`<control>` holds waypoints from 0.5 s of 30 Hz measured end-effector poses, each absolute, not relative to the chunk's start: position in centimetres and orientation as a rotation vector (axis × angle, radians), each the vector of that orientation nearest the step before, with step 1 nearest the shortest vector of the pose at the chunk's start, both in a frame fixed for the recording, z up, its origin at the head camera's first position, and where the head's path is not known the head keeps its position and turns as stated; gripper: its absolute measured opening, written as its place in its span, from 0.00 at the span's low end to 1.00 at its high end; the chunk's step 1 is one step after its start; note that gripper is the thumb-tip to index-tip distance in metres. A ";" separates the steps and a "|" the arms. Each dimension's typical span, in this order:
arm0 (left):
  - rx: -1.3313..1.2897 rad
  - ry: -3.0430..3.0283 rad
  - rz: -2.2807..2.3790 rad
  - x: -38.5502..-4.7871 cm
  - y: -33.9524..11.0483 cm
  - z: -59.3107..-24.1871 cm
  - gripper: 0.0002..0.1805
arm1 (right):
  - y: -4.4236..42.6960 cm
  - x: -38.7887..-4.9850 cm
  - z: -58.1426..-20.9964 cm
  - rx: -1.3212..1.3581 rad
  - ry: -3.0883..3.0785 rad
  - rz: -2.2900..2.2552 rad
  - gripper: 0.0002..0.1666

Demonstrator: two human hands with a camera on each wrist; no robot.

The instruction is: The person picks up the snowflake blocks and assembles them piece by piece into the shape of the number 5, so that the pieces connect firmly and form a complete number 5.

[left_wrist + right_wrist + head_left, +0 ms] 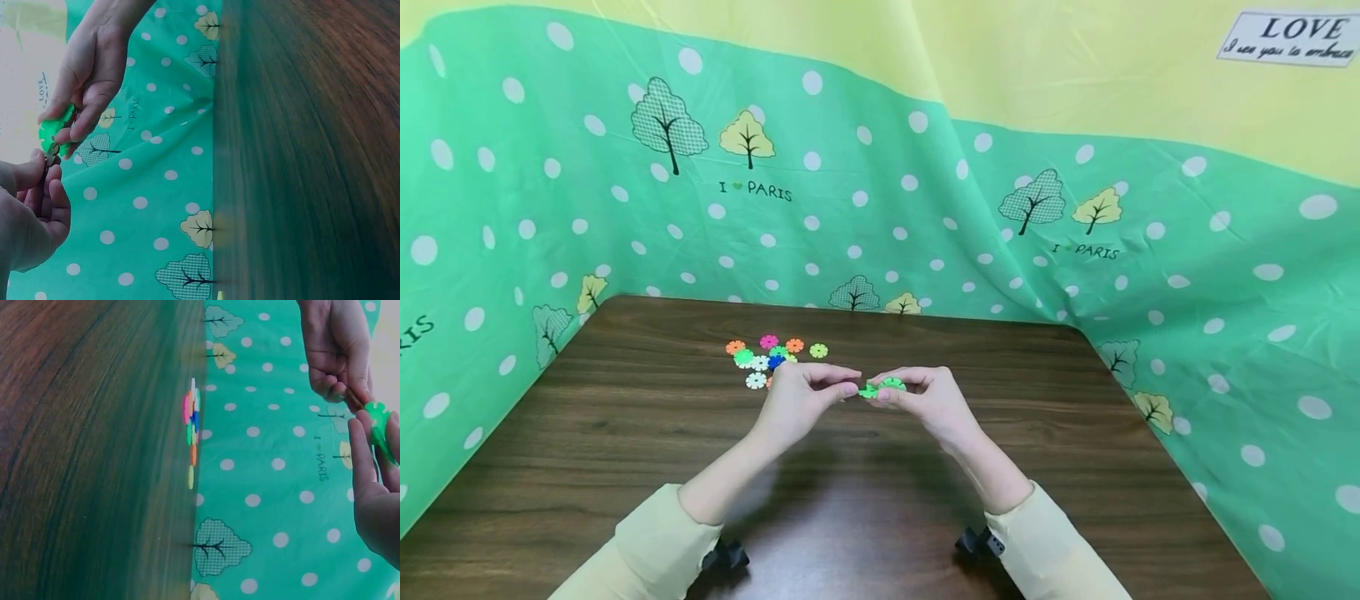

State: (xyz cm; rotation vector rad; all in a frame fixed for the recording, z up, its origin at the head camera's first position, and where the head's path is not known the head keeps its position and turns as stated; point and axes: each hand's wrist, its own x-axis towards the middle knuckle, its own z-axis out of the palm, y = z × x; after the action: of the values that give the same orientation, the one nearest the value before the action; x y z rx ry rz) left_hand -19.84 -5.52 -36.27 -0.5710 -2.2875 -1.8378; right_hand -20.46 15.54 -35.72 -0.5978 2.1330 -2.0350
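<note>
Both hands are raised over the table and meet near its middle. The right hand (pixel 932 400) pinches bright green notched discs (pixel 892 383) between thumb and fingers; they appear to be two, set at an angle and touching. My left hand (pixel 797 400) has its thumb and forefinger together at the left edge of the green pieces. Between those fingertips is a thin brownish piece (pixel 50 156), seen almost edge-on and touching the green disc (pixel 55 129). Fingers cover much of it, so its full shape is hidden. In the right wrist view, the green disc (pixel 377 422) shows its notched rim.
Behind the left hand, several loose notched discs (pixel 760 362) in orange, pink, white, blue, green and yellow lie in a loose cluster on the brown wooden table (pixel 647 400). A green polka-dot cloth (pixel 865 225) hangs behind the table and along its sides.
</note>
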 end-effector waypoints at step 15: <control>-0.589 -2.332 -1.754 -20.3 -6.2 -36.5 0.07 | 16.4 -20.6 -35.4 -0.608 2.063 -2.029 0.20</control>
State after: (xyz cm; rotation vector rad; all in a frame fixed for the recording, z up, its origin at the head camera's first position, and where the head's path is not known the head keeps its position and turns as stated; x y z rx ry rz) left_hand -20.26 -6.21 -36.51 -0.5889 -2.3324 -1.7539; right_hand -20.63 16.43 -35.37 -0.6078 2.0633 -2.0293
